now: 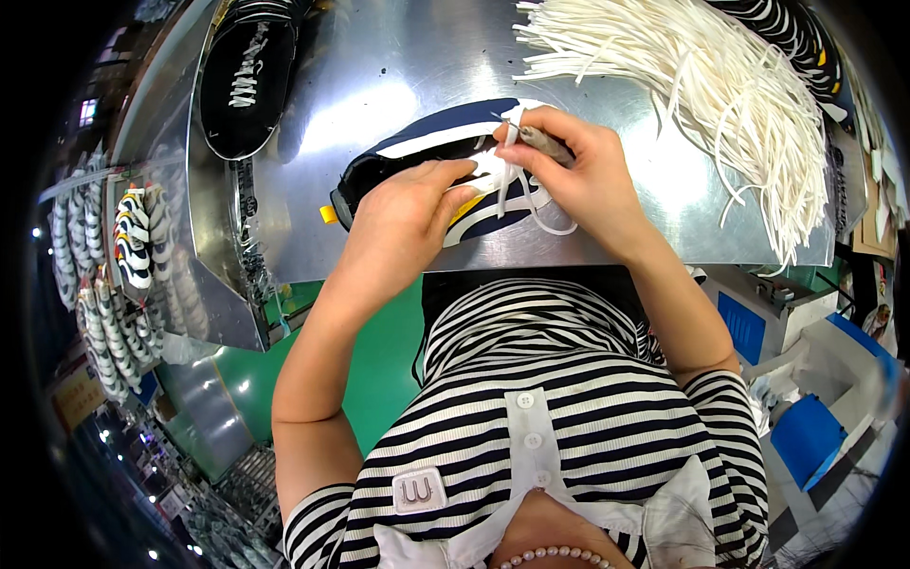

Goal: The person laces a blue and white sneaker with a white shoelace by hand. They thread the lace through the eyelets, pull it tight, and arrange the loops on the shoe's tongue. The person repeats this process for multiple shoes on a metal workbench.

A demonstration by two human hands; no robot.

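A navy and white shoe [431, 127] with yellow accents lies on its side on the metal table, its dark opening toward the left. My left hand [403, 207] grips the shoe over its opening, fingers bent inward near the eyelets. At the lacing area, my right hand [590, 175] closes round the handle of a thin pointed awl [545, 144], its metal tip showing beyond the fingers. A white shoelace [559, 230] runs by my right fingertips and hangs in a loop over the shoe's near side. My fingers hide part of the eyelets.
On the metal table [365, 59], a big heap of white laces [720, 90] spreads at the far right. A black laced shoe [245, 85] lies at the far left. More striped shoe parts [806, 47] sit behind the heap. Shoe uppers [133, 237] hang left of the table.
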